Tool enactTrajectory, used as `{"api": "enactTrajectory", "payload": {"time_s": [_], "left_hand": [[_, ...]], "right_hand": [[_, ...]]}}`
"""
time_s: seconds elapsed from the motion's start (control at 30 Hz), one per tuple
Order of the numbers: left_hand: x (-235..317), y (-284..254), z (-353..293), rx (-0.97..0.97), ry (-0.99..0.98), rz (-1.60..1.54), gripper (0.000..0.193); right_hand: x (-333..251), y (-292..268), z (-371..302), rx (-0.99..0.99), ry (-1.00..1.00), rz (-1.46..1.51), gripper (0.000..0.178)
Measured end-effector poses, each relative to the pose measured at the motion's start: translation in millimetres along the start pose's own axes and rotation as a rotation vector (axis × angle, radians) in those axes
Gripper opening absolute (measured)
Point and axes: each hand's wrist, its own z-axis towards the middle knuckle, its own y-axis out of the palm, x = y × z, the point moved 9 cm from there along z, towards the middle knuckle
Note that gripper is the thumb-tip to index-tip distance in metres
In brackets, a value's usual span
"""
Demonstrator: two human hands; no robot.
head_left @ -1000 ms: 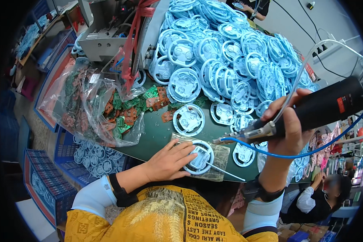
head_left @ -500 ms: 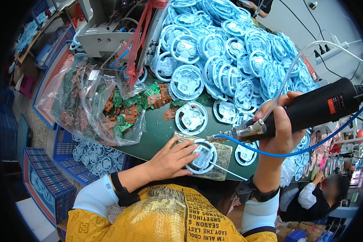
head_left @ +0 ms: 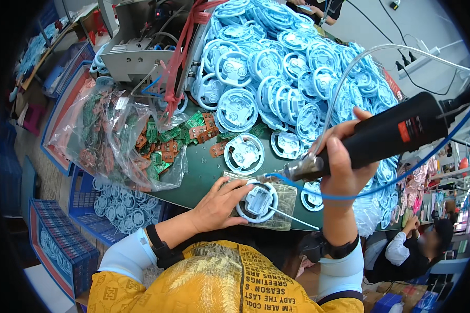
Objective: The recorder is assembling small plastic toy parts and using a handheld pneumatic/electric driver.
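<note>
A light-blue plastic toy steering wheel (head_left: 268, 211) lies on a tape-wrapped pad (head_left: 287, 197) at the table's near edge, a thin pale rod or cable sticking out to its lower right. My left hand (head_left: 218, 204) grips its left rim between thumb and fingers. In my right hand (head_left: 345, 169) is a black powered screwdriver (head_left: 389, 136), tilted down to the left. Its tip is at the wheel's upper rim, close to my left fingertips; whether it touches, and any screw there, I cannot make out. A clear hose and a blue tube run along the tool.
Many matching light-blue wheels (head_left: 277, 62) are heaped across the far side. Green and orange circuit boards (head_left: 164, 151) spill from a clear bag (head_left: 83, 138) at left. A metal machine (head_left: 136, 60) stands behind them. Blue crates (head_left: 89, 208) sit lower left; another person (head_left: 428, 250) is at right.
The screwdriver has moved left and tipped downward, its tip now over the wheel's upper left part. My left fingers have drawn in closer around the rim.
</note>
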Motion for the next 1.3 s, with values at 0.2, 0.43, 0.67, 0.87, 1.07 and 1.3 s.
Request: {"api": "enactTrajectory", "payload": {"time_s": [0.2, 0.43, 0.67, 0.87, 1.07, 1.3], "left_hand": [[-5, -2, -2, 0.058, -0.017, -0.070, 0.115], [-12, 2, -2, 0.060, -0.066, -0.128, 0.118], [-18, 8, -7, 0.037, -0.079, -0.101, 0.120], [-23, 9, -7, 0.053, -0.133, -0.217, 0.101], [-17, 6, -6, 0.050, -0.078, -0.115, 0.096], [-10, 1, -4, 0.070, -0.061, -0.088, 0.125]], "right_hand": [[-47, 0, 14, 0.014, -0.034, 0.026, 0.055], [-25, 24, -6, 0.014, 0.048, 0.039, 0.052], [-6, 36, -10, 0.015, 0.104, 0.026, 0.047], [3, 38, -9, 0.018, 0.149, 0.086, 0.041], [3, 39, -13, -0.016, 0.086, 0.049, 0.046], [-58, 14, 8, 0.102, -0.029, -0.032, 0.054]]}}
